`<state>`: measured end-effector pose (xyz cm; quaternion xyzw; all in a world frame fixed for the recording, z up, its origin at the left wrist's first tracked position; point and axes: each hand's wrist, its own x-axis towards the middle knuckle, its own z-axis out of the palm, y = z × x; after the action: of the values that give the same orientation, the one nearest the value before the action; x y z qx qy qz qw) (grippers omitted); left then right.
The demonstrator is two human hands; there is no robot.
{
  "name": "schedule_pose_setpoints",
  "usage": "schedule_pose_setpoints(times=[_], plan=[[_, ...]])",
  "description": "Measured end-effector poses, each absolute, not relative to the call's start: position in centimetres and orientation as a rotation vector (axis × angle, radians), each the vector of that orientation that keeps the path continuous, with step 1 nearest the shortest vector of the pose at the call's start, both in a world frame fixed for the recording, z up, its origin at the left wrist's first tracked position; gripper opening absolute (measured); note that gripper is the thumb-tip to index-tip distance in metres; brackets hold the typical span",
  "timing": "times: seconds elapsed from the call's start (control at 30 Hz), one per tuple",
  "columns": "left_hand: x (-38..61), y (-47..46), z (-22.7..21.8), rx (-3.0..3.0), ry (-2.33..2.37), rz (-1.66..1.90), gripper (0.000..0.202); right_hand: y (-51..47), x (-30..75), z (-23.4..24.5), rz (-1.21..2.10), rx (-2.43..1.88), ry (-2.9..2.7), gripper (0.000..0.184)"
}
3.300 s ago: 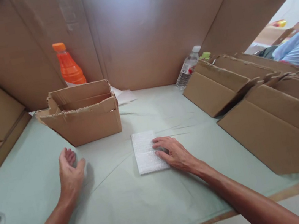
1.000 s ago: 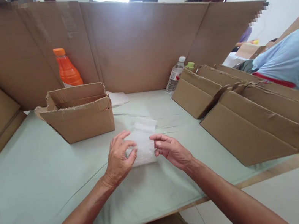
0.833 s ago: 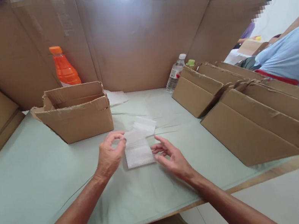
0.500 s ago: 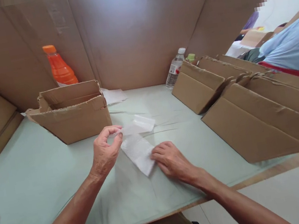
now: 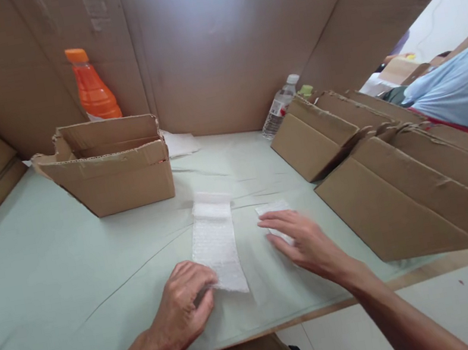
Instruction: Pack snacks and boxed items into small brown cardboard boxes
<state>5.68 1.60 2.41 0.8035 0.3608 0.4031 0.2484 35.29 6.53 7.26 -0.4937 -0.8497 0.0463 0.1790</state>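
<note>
A long white strip of bubble wrap (image 5: pixel 217 244) lies flat on the cloth-covered table, its far end folded over. At the strip's near left corner, my left hand (image 5: pixel 188 301) has its curled fingers and thumb closed on the edge. My right hand (image 5: pixel 304 241), slightly smeared by motion, is to the right of the strip with fingers stretched out and apart. It hovers over or touches a smaller white piece (image 5: pixel 274 208), which the hand partly covers; I cannot tell which.
An open cardboard box (image 5: pixel 130 181) stands back left, before an orange bottle (image 5: pixel 96 93). Several cardboard boxes (image 5: pixel 387 196) line the right, near a clear water bottle (image 5: pixel 281 107). A tall cardboard panel (image 5: pixel 230 49) closes off the back. Another person's blue sleeve (image 5: pixel 462 80) shows far right.
The bubble wrap has been turned lengthwise and spread out. My left hand has come down to its near corner. My right hand has let go and moved right, over a separate white piece.
</note>
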Motion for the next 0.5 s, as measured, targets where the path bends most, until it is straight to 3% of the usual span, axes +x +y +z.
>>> schedule_pose_setpoints(times=[0.1,0.23,0.5], plan=[[6.2,0.7,2.4,2.188,0.978,1.074,0.025,9.8,30.4,6.1,0.082,-1.345,-2.529,0.033],[6.2,-0.2,2.3,2.15,0.992,1.043,0.021,13.4,27.4,5.0,-0.003,-1.368,-2.662,0.019],[6.6,-1.4,1.3,2.021,0.983,1.04,0.022,22.4,25.4,9.3,-0.049,-1.606,-2.545,0.024]])
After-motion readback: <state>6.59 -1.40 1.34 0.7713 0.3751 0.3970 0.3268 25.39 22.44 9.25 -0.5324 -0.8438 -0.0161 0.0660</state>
